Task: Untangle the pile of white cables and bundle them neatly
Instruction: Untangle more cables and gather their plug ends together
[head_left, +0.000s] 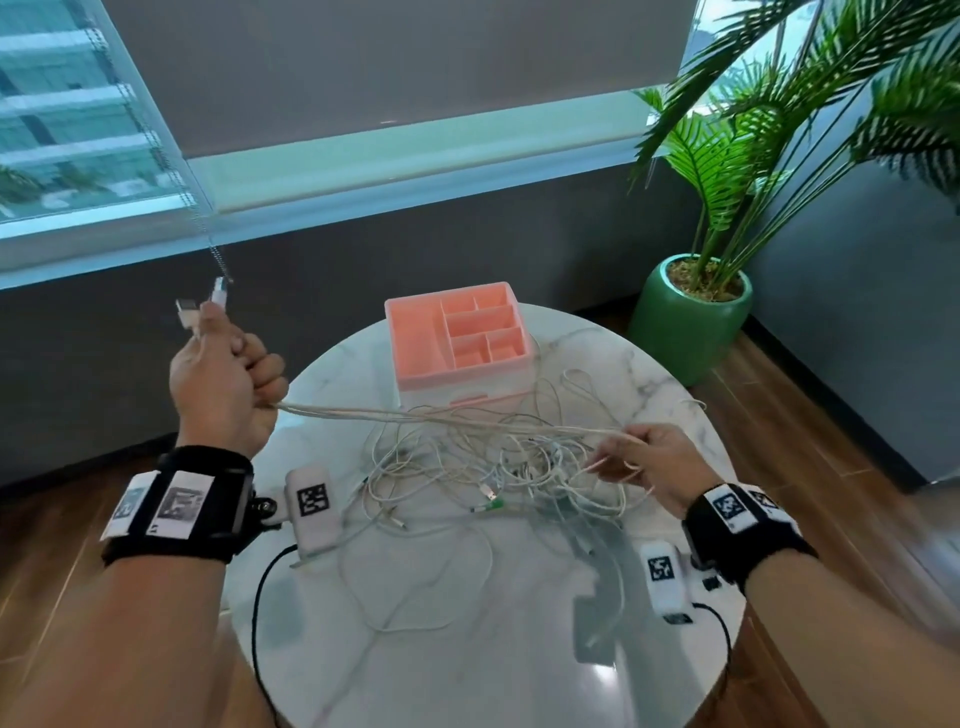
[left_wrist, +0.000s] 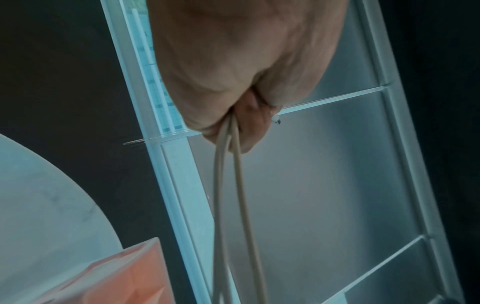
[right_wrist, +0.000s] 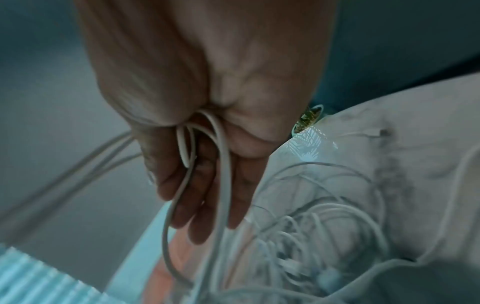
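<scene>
A tangled pile of white cables (head_left: 488, 467) lies in the middle of a round marble table (head_left: 467, 665). My left hand (head_left: 228, 374) is raised beyond the table's left edge, fist closed round cable strands, with two plugs (head_left: 200, 306) sticking up past the thumb. From that fist taut strands (head_left: 415, 415) run right, just above the pile, to my right hand (head_left: 649, 457). In the left wrist view two strands (left_wrist: 241, 195) hang out of the fist (left_wrist: 233, 82). In the right wrist view, which is blurred, my right hand (right_wrist: 207, 185) holds cable loops (right_wrist: 223, 164) between thumb and fingers over the pile (right_wrist: 311, 226).
A pink compartment organizer (head_left: 457, 338) stands at the table's far side, touching the cables. A palm in a green pot (head_left: 696, 312) is on the wooden floor at the right. A blind's bead chain (head_left: 218, 260) hangs near my left hand. Black wrist-camera leads (head_left: 260, 597) cross the table's near edge.
</scene>
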